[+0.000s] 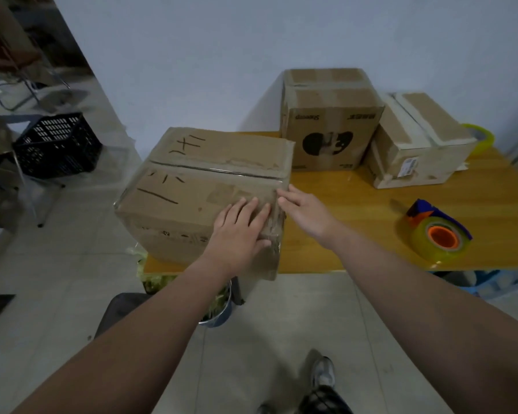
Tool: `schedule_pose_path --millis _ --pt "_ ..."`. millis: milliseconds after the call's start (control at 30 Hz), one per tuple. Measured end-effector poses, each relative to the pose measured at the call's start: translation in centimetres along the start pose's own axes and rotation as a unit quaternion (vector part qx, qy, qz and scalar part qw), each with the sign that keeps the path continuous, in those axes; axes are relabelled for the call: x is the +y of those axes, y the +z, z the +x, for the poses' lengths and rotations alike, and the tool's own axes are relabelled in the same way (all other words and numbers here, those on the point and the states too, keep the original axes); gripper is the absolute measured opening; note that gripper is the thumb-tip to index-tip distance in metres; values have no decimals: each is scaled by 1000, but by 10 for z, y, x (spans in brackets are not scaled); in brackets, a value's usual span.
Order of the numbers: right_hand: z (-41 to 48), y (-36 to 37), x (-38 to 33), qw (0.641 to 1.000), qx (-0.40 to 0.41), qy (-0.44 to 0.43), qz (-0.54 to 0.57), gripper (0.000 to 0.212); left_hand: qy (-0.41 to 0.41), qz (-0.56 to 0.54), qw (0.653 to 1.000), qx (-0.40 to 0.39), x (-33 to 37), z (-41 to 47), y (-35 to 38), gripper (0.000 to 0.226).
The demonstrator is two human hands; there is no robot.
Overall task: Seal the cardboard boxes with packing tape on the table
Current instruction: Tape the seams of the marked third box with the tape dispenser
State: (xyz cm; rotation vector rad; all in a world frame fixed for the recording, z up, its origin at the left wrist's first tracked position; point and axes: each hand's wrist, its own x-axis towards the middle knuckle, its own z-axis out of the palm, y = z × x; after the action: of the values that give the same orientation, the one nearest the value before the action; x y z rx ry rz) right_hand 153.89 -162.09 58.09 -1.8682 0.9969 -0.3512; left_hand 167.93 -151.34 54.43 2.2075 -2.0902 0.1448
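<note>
A large cardboard box [192, 186] with black handwriting sits on the left end of the wooden table [356, 210], clear tape running along its top seam and down its right end. My left hand [240, 231] lies flat on the box's top near the right corner, fingers spread. My right hand [302, 210] touches the box's right edge with open fingers. A tape dispenser [434, 231] with a clear roll, orange core and blue handle rests on the table to the right, apart from both hands.
Two more taped boxes stand at the back: an upright one [329, 121] and a lower one [416, 141]. A yellow tape roll [480, 135] peeks out behind them. A black crate [57, 144] sits on the floor left; a metal bowl [219, 309] lies under the table.
</note>
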Motion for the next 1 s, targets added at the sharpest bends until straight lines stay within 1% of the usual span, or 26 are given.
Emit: schedule_pose_path --millis 67,133,233,433,500,567,633,700,767,867,1000 --pt "9 -22 1 1000 -13 -11 -16 37 -26 -14 1000 3 0 21 2 70" --pt "21 -44 6 996 -10 -24 -82 35 -53 -28 998 7 -3 47 5 68" --pt "46 -73 19 988 1 -10 -156 35 -81 -45 996 11 -14 84 7 67" --pt "102 -105 41 972 3 -2 -236 33 -73 -25 997 19 -42 135 14 66" --pt "121 -107 44 956 25 -21 -291 32 -64 -22 997 39 -49 151 16 64" --pt "138 -108 45 929 58 -53 -362 30 -58 -23 996 59 -53 168 21 63" --pt "155 -105 45 908 88 -81 -402 24 -55 -20 995 82 -56 186 27 61" --pt "174 -100 46 901 106 -89 -410 19 -50 -26 993 106 -59 208 33 59" --pt "193 -97 46 906 107 -74 -402 16 -33 -35 991 123 -65 233 39 58" --pt "216 -92 45 915 96 -57 -388 19 3 -41 990 135 -75 265 47 57" --pt "236 -88 44 915 83 -33 -394 27 39 -39 987 152 -96 287 55 55"
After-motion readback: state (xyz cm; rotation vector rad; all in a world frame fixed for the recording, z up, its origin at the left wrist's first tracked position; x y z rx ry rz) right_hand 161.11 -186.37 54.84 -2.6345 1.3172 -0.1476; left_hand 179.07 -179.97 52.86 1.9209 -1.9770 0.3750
